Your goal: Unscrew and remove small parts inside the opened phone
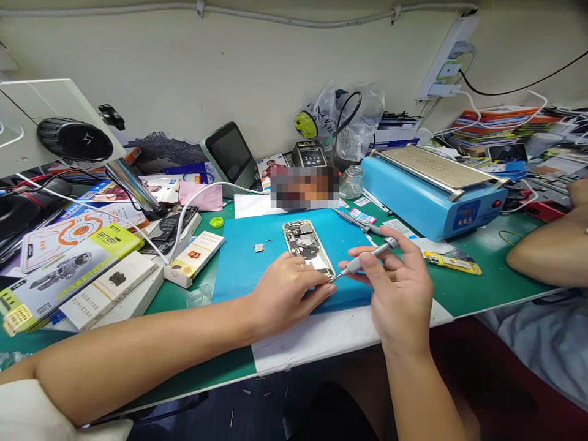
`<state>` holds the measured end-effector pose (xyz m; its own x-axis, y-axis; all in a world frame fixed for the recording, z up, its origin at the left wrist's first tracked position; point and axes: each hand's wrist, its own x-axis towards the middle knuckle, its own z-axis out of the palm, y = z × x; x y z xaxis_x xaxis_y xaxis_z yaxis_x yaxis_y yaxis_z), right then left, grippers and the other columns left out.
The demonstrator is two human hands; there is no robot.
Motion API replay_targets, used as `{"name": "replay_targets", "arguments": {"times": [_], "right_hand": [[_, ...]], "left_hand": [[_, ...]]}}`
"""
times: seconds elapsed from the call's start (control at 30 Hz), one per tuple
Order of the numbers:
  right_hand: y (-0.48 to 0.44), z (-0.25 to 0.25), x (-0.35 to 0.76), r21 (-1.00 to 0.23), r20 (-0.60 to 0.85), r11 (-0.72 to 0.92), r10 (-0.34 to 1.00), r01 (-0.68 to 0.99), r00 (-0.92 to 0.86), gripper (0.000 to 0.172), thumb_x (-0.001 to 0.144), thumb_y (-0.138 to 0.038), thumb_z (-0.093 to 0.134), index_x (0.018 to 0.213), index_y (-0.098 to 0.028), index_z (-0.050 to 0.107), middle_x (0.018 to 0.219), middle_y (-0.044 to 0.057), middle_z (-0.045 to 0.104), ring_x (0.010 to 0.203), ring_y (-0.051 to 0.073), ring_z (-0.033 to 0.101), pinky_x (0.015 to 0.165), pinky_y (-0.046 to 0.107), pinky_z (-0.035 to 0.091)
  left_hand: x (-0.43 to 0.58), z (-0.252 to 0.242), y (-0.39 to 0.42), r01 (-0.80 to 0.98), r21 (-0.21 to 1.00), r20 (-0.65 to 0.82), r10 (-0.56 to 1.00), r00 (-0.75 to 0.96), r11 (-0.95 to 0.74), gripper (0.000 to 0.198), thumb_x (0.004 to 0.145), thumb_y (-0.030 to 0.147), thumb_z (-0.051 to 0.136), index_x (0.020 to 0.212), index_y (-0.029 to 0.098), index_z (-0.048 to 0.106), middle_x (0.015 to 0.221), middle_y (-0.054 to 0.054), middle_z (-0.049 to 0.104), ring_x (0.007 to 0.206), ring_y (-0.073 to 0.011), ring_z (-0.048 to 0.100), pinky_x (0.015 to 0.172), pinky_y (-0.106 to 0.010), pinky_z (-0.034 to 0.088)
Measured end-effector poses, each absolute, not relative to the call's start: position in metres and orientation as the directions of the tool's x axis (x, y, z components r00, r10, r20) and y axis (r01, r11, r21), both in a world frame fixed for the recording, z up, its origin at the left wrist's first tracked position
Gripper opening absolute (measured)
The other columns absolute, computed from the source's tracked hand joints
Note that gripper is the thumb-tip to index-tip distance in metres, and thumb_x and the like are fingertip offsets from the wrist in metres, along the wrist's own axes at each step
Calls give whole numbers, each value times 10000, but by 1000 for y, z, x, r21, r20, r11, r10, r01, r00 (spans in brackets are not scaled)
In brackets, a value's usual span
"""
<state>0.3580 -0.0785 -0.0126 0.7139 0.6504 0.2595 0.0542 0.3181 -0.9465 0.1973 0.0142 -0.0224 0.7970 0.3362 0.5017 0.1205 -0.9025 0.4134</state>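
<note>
An opened smartphone lies on a blue mat, its inner parts showing. My left hand rests over the phone's near end, fingers closed together and pressing at its lower edge. In my right hand is a grey precision screwdriver, gripped between thumb and fingers. Its tip reaches the phone's near right corner, close to my left fingertips. A second screwdriver lies beyond my right hand. Left of the phone, a small metal part sits on the mat with tiny bits nearby.
Battery boxes and a small white carton crowd the left side. A blue heating machine stands at the right back. Behind the mat are a glass jar and a screen device. Another person's arm rests at right.
</note>
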Motion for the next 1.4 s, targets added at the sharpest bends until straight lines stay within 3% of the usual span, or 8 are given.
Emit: {"name": "replay_targets", "arguments": {"times": [1.4], "right_hand": [[-77, -16, 360, -937, 281, 345, 656, 53, 701, 539, 809, -353, 871, 1285, -265, 634, 857, 3, 794, 637, 156, 769, 602, 249, 672]], "left_hand": [[197, -24, 13, 103, 371, 543, 305, 782, -923, 265, 1074, 289, 546, 913, 203, 739, 728, 5, 725, 668, -174, 627, 683, -353, 353]]}}
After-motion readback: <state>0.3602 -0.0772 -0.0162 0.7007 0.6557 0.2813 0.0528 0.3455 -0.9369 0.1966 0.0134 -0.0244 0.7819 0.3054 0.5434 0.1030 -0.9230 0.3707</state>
